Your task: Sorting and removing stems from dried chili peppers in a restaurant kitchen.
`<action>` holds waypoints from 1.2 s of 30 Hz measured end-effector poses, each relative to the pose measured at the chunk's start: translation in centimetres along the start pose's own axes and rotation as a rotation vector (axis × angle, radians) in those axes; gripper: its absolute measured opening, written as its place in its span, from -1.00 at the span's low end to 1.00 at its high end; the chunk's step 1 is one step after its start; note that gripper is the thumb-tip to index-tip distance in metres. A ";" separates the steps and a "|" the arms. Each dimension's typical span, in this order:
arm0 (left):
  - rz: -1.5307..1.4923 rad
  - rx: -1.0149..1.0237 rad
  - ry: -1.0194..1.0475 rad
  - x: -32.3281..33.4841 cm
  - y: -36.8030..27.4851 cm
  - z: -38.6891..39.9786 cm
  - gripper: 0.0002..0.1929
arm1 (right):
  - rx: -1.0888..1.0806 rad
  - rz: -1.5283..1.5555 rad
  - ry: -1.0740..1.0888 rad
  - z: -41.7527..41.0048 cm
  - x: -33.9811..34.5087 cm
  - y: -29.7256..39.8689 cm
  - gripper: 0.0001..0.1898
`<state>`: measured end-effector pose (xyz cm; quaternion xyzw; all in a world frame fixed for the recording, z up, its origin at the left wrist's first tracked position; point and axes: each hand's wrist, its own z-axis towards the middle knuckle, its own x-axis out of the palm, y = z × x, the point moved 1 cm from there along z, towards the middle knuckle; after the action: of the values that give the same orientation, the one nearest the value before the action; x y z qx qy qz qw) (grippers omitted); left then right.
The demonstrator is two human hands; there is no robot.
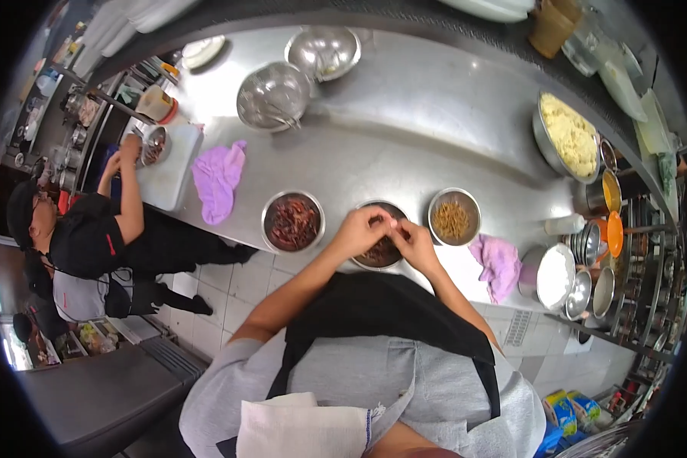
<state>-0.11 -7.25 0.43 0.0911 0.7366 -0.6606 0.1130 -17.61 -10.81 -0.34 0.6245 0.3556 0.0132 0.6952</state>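
My left hand [363, 229] and my right hand [417, 243] meet at the fingertips over a steel bowl [356, 263] at the counter's front edge. Thumbs and forefingers are pinched together; anything between them is too small or hidden to make out. Under the hands, that bowl holds dark red pieces [380, 252] that look like dried chillies. To the left, another steel bowl [265, 233] is filled with similar dark red dried chillies [293, 224]. On the right stands a steel bowl [477, 214] of thin yellow-brown stem-like pieces [451, 221].
Purple cloths [218, 180] [497, 266] lie on both sides of the steel counter [372, 154]. Two steel bowls [273, 96] [323, 52] sit farther back. A large bowl of pale yellow food [569, 137] stands right. At left, a co-worker [91, 229] works by a white cutting board [174, 166].
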 end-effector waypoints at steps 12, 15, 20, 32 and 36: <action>0.175 0.070 -0.101 -0.1 0.4 -5.5 -0.75 | 0.045 0.351 0.214 -0.3 0.9 1.1 -0.83; 0.191 0.160 -0.151 0.1 -0.1 -6.0 -0.75 | -0.019 0.285 0.217 -0.3 0.3 1.3 -0.84; 0.349 -0.091 0.008 0.0 -1.7 -5.6 -0.75 | -0.402 -0.094 0.116 -0.7 -0.3 3.0 -0.88; 0.411 0.045 -0.452 -11.8 3.7 -5.1 -0.64 | 0.270 0.895 -0.025 -0.2 -3.3 -3.1 -0.88; 0.608 0.074 -0.375 -9.4 1.8 -3.0 -0.64 | 0.318 1.009 -0.056 -1.3 -4.5 -4.8 -0.89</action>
<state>9.25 -3.97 1.74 0.1875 0.6179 -0.6280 0.4343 -23.71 -12.81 -2.30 0.8158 -0.0102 0.2751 0.5085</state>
